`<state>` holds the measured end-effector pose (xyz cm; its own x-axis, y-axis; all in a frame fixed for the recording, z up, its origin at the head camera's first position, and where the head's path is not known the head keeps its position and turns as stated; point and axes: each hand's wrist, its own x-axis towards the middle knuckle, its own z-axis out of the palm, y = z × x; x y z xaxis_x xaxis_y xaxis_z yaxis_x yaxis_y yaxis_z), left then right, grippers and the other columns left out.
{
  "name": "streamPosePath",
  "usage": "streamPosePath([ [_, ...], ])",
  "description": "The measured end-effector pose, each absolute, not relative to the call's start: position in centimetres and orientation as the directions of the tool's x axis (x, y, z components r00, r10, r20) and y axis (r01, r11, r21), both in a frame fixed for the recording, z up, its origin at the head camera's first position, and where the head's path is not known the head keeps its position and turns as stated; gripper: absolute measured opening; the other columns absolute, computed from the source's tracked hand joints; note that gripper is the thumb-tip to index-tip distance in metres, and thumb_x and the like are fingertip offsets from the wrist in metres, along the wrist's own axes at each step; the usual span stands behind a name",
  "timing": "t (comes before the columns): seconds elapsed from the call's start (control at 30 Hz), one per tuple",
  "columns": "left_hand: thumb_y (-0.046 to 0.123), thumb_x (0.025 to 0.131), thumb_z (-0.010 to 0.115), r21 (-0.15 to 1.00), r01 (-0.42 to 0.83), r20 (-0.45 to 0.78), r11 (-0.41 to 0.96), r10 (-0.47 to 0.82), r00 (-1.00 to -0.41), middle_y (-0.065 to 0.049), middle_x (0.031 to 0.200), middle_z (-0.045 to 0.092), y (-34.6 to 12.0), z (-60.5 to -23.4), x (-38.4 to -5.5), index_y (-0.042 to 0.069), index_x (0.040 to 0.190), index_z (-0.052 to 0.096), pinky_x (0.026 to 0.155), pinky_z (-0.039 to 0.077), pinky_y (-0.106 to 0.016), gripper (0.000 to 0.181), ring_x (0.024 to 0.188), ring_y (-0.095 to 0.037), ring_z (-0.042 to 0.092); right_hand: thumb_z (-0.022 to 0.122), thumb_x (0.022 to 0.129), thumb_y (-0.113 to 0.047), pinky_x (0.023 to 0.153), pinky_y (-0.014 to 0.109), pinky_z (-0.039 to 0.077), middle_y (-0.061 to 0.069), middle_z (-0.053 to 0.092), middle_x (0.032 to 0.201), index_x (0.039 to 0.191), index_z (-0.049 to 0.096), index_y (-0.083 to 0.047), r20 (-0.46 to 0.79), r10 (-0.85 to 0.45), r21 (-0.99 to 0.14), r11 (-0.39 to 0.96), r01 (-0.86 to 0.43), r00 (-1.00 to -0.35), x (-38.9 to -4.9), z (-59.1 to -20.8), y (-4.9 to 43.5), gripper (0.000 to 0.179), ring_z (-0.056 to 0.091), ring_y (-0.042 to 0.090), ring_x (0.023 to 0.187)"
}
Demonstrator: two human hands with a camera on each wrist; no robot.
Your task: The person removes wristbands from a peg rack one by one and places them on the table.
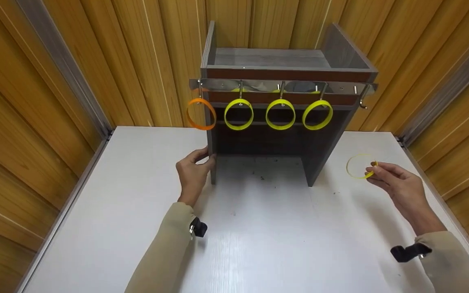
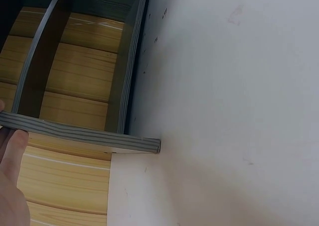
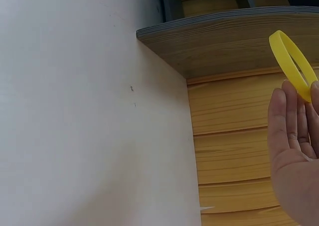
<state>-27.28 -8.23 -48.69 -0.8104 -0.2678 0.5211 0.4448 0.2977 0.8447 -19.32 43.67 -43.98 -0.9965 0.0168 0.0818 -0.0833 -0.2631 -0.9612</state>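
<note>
My right hand (image 1: 401, 185) pinches a thin yellow wristband (image 3: 289, 61) between thumb and fingertips, out to the right of a grey wooden shelf unit (image 1: 326, 138). In the right wrist view the band stands tilted above the fingers. My left hand (image 1: 193, 173) grips the front edge of the unit's left side panel (image 2: 79, 132), its thumb on the near side and the other fingers partly hidden behind. An orange wristband (image 1: 189, 116) and three yellow wristbands (image 1: 238, 128) hang from hooks on a metal rail (image 1: 255, 86) across the unit's front. The rightmost hook (image 1: 363, 101) holds no band.
The unit stands on a white table (image 1: 259, 244) near its back edge. Wood-plank walls (image 1: 169, 61) with metal corner posts (image 1: 61, 57) enclose the table at the back and sides. Small dark specks lie on the white surface.
</note>
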Motion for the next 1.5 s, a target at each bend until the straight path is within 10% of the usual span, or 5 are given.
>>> streamPosePath([
  [1.5,-0.004,0.085,0.084,0.873,0.407,0.475,0.268,-0.283,-0.833,-0.007,0.100,0.081,-8.1,-48.4,-27.2,0.003,0.106,0.083,0.080,0.065,-0.042,0.022,0.097,-0.024,0.078,0.075,0.101,-0.014,0.093,0.032,0.060,0.002,0.078,0.106,0.132,0.065,0.009,-0.183,0.060,-0.980,0.072,0.188,-0.981,-20.2,-51.3,43.2,0.040,0.075,0.013,0.096],
])
